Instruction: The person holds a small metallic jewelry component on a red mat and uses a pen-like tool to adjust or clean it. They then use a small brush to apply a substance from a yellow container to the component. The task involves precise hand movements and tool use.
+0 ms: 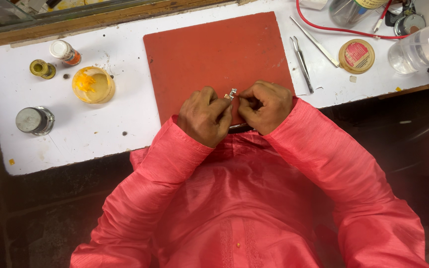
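My left hand [203, 115] and my right hand [266, 105] meet over the near edge of a red rectangular mat [214, 54] on a white table [105, 129]. Between the fingertips of both hands is a small silvery metal piece [231, 94], pinched from both sides. Both hands have the fingers curled tight around it. My arms are in pink sleeves.
Left of the mat stand a yellow-stained dish [93, 85], a small yellow cap [42, 69], a small white-capped bottle [65, 52] and a grey metal tin [35, 120]. Right of the mat lie tweezers [302, 63], a thin metal rod [315, 41], a round tin [356, 56], a red wire [333, 29] and clear plastic bottles [418, 47].
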The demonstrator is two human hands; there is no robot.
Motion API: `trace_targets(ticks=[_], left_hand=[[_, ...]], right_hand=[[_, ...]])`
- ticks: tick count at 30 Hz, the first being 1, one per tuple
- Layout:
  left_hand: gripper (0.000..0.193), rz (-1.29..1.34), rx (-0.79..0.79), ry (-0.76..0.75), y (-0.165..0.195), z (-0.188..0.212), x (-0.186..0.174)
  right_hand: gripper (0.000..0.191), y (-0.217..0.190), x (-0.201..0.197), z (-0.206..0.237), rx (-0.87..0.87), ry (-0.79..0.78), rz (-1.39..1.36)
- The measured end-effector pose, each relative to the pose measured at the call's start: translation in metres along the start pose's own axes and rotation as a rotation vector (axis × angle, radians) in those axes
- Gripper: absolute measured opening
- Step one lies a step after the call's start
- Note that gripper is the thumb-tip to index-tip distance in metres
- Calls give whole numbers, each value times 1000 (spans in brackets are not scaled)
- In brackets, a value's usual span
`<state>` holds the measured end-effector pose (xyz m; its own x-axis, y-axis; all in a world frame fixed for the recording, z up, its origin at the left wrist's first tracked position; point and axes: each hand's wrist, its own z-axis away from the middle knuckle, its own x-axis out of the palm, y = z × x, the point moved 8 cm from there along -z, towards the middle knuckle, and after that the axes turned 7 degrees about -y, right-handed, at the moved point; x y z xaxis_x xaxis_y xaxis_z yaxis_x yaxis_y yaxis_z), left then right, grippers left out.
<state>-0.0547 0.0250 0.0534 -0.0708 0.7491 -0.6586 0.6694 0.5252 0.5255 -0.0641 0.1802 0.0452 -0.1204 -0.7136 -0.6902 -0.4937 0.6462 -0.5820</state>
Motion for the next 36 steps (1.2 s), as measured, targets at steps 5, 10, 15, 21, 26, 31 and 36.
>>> trace_targets(ticks=[5,10,15,21,26,31,36], left_hand=[[11,-16,-6,1,-1,-1,0],[11,-13,-8,8,0,1,0],[11,1,-5,-10,-1,0,1],[11,5,-5,-10,0,0,0],[9,-9,-18,-8,-1,-1,0],[10,-11,-2,-7,1,-1,-1],[11,-13,1,-13,1,0,-1]], right_hand=[[12,4,1,-1,23,-17,-78],[12,3,2,0,32,-27,-101],[11,1,0,0,24,-20,-30],[11,1,-2,0,19,1,-52],[11,2,-1,0,37,-24,-81],[11,3,1,0,64,-48,-100],[10,1,-2,1,47,-18,-69]])
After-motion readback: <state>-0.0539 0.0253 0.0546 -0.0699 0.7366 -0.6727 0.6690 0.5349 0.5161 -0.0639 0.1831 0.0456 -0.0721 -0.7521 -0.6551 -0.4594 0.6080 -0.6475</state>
